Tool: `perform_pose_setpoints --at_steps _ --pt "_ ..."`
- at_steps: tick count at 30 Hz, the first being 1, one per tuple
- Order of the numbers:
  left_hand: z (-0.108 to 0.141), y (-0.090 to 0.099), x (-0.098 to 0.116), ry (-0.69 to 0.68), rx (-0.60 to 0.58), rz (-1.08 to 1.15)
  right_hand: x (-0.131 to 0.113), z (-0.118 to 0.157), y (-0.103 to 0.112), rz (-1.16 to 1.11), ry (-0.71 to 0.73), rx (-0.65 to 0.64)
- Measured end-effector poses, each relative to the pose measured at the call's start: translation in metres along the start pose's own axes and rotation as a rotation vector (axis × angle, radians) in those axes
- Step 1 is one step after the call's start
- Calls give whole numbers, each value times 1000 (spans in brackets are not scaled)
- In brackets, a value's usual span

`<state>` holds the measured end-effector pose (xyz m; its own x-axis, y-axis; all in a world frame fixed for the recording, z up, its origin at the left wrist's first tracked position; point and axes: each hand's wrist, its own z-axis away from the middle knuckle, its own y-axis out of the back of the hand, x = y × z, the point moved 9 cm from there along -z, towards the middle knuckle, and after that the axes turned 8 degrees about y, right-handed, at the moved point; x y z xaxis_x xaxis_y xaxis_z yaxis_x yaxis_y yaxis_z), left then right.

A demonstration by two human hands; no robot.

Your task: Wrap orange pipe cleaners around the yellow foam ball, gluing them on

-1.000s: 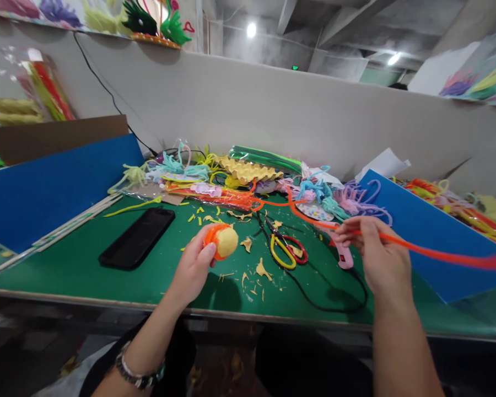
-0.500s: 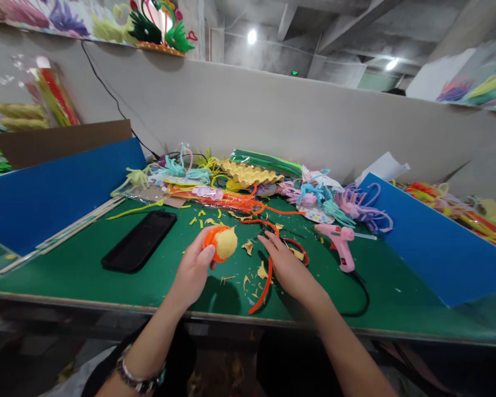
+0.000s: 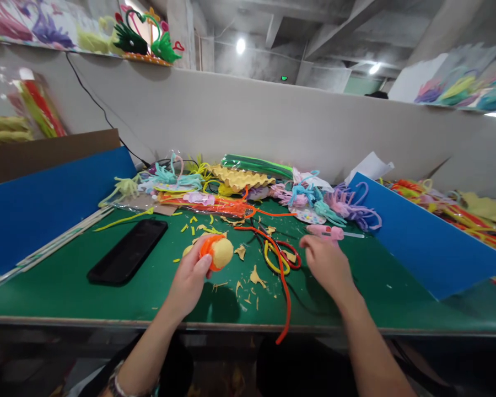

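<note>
My left hand [image 3: 190,275] grips a yellow ball [image 3: 223,253] partly wrapped in orange pipe cleaner [image 3: 209,246], just above the table. Over to the right, my right hand [image 3: 328,270] has its fingers curled in. It overlaps the near side of a pink glue gun [image 3: 324,231] and hides the handle, so I cannot tell whether the fingers hold it. Between my hands a long orange pipe cleaner [image 3: 286,292] bends toward me, its end over the table's front edge. Scissors with yellow-lined and red handle loops [image 3: 276,263] lie partly beneath it. Yellow scraps [image 3: 257,277] are scattered nearby.
On the green table [image 3: 149,303] a black phone-shaped tray [image 3: 128,251] lies at left. Blue boards [image 3: 53,207] stand on both sides. Pipe-cleaner bundles [image 3: 215,205], a wavy yellow piece [image 3: 242,177] and pastel fuzzy shapes [image 3: 349,204] line the back wall.
My right hand has moved right, from above the scissors to the glue gun, and its fingers have curled. The long orange pipe cleaner has shifted toward me. My left hand still holds the ball.
</note>
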<state>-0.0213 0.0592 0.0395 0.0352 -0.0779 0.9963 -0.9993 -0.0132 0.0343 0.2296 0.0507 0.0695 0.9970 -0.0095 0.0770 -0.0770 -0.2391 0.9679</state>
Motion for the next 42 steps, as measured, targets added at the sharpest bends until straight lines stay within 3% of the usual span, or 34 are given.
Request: perform_pose_setpoints --at_steps 3,6,8,13,18,22,24,31,42 --pt "-1 -5 0 -26 -49 -22 40 15 13 68 -179 13" --pt "-1 -9 0 -37 -84 -55 74 27 4 98 -333 -33" --pt "0 -10 2 -64 -80 -95 80 25 -2 11 -299 74" --pt "2 -17 7 -114 -94 -168 82 12 -27 -90 -272 162" --pt "3 -19 8 -154 -130 -227 84 7 -19 -211 -318 265" --pt "3 -20 6 -158 -137 -300 73 15 10 -318 -369 388" --pt "2 -20 5 -147 -142 -336 59 21 22 -515 -353 476" --pt "2 -19 6 -163 -132 -394 -9 27 38 -664 -122 461" --pt "3 -18 8 -173 -130 -418 -21 32 34 -649 -27 496"
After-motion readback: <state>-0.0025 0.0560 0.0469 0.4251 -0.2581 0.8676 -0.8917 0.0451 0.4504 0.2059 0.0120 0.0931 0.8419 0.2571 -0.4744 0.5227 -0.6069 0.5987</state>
